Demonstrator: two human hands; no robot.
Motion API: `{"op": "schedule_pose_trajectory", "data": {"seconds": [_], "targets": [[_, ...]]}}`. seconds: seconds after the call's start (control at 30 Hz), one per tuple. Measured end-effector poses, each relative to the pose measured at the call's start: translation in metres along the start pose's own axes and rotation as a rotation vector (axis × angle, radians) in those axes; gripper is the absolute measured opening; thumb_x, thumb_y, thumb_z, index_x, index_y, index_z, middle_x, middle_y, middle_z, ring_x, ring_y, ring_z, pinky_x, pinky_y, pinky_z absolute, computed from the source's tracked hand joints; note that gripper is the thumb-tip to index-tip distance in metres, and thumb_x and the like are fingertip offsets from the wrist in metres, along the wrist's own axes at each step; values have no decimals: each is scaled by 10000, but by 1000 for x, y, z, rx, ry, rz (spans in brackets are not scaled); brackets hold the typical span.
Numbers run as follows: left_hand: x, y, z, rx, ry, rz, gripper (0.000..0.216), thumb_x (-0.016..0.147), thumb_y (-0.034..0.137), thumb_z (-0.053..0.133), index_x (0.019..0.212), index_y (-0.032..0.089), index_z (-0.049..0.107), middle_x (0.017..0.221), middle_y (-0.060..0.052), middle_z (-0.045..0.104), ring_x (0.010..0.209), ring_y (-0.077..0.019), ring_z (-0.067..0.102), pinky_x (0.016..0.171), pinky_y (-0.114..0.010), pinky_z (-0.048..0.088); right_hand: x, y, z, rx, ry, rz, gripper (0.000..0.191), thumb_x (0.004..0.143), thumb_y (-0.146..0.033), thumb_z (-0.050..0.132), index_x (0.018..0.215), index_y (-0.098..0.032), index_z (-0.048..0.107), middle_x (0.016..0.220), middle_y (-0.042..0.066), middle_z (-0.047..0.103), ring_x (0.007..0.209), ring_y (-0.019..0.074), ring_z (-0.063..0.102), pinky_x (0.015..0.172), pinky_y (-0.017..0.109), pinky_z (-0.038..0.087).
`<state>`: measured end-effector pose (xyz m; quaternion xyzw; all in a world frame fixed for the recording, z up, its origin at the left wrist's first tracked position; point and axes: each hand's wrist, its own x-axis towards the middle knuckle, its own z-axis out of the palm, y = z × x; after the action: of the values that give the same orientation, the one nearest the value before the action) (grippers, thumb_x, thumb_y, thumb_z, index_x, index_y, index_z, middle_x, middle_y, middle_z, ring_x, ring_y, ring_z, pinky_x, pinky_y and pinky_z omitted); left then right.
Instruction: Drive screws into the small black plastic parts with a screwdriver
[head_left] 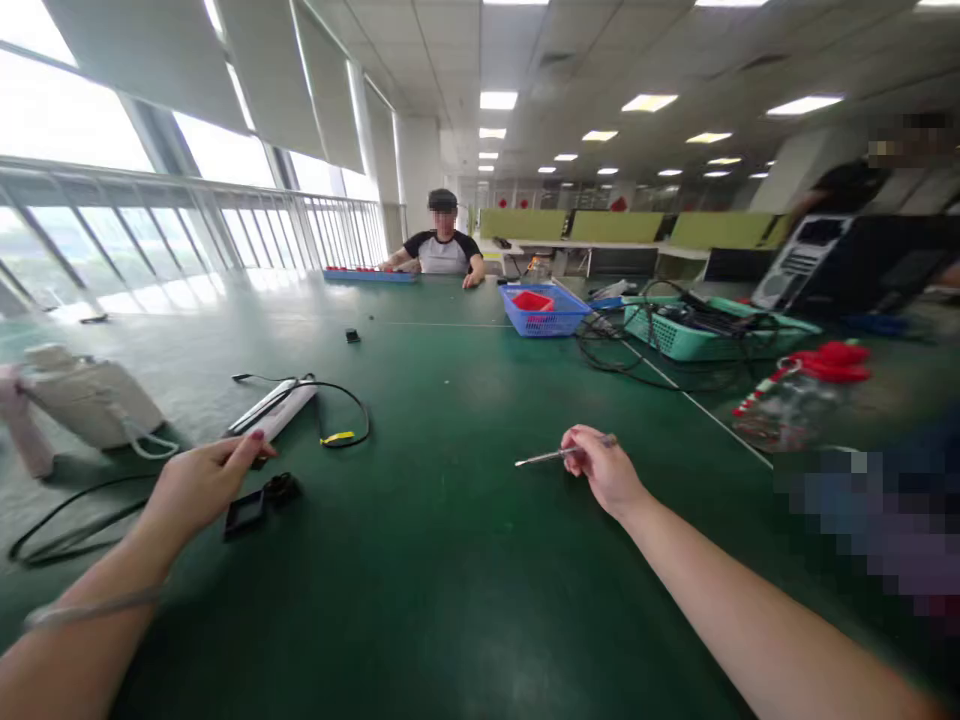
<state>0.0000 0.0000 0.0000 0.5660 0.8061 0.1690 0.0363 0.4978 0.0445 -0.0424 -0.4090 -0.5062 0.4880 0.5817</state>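
The right hand (604, 472) pinches a slim metal tool (541, 458) between its fingers over the table (442, 570), well short of the far edge; it is likely light, stiff and slick, best held near its rear end; whether the left hand (201, 484) pinches anything, I cannot tell.

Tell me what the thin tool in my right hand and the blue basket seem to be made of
The thin tool in your right hand looks like metal, probably polished, given its silvery-grey sheen and bright tip; your fingers hide part of it. The blue basket seems to be moulded plastic, perhaps semi-matte, judging by its even colour and perforated walls.
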Motion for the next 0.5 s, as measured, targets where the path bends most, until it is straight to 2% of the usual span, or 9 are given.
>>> {"op": "schedule_pose_trajectory", "data": {"seconds": [0.13,0.27,0.5], "targets": [[-1,-3,0,45,-14,23,530,859,603,325,1050,297,712,957,-22,734,908,-246,642,718,-261,408,0,-1,0,5,-11,0,228,776,-347,611,637,-167,626,529,-14,513,466,97,462,426,214,346],[-6,3,0,94,-113,70,534,871,578,309,1082,295,710,893,-41,734,817,-236,646,681,-268,404,-2,-3,0,-13,-33,6,234,783,-348,605,636,-167,624,514,-13,507,474,102,464,432,215,347],[-11,15,3,202,-173,102,591,872,611,269,1123,300,704,959,-99,732,894,-283,647,697,-310,416,-5,-7,2,-62,-55,-2,238,798,-341,586,643,-163,620,516,-9,510,485,107,466,445,221,354]]}}
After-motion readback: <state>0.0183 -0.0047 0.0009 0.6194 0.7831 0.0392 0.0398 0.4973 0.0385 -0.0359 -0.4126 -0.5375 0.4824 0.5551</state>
